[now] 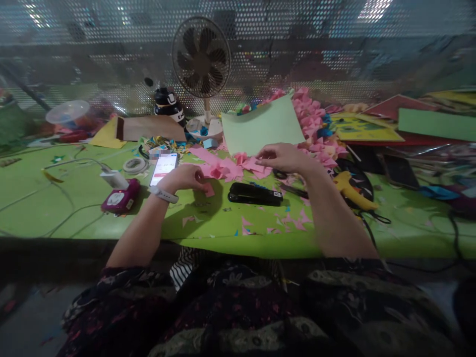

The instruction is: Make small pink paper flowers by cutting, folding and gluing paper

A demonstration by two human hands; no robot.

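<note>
My left hand (186, 178), with a pale watch (163, 194) on its wrist, pinches a small pink paper piece (208, 190) low over the green table. Across from it, my right hand (279, 156) reaches in with curved fingers slightly apart, fingertips at the edge of the loose pink paper pieces (226, 168). Whether it touches one is hard to see. Between and below the hands lies a black stapler (255, 194). Dark scissors (293, 190) lie beside it, partly under my right forearm. Behind my right hand a pale green sheet (264, 126) leans against a heap of pink paper shapes (310, 116).
A lit phone (163, 167), a tape roll (135, 165) and a purple power socket (121, 197) with cables are on the left. A fan (202, 57) and black bottle (167, 106) stand behind. On the right are a yellow glue gun (353, 192) and another phone (400, 171).
</note>
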